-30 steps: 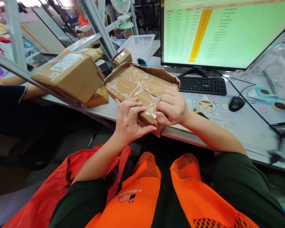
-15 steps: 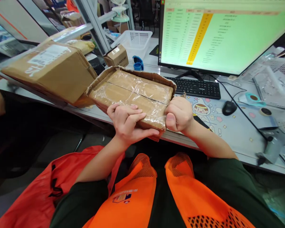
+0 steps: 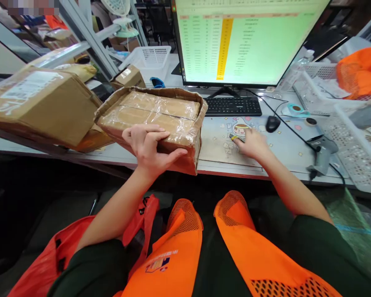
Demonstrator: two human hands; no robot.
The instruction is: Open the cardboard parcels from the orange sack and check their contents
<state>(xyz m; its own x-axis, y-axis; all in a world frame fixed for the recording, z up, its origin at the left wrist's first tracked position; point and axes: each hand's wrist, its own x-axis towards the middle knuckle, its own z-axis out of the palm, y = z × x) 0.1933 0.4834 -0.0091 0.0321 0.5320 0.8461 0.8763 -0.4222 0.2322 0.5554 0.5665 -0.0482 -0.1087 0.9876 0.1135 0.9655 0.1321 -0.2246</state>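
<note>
A flat cardboard box (image 3: 160, 109), sealed with clear tape and torn at its rim, rests tilted on the desk's front edge. My left hand (image 3: 148, 146) grips its near side, fingers on top and thumb against the front face. My right hand (image 3: 252, 144) is off the box and lies on the cartoon desk mat (image 3: 216, 148), fingers curled round a small yellowish thing (image 3: 233, 137) that I cannot make out.
Behind the mat are a black keyboard (image 3: 233, 106), a mouse (image 3: 272, 123) and a monitor (image 3: 247, 41). A barcode scanner (image 3: 323, 150) and white wire trays (image 3: 352, 156) stand to the right. A large carton (image 3: 40, 107) sits at the left. Orange mesh bags (image 3: 179, 247) cover my lap.
My right hand let go of the box and moved right onto the desk mat. My left hand kept its grip and the box swung slightly left.
</note>
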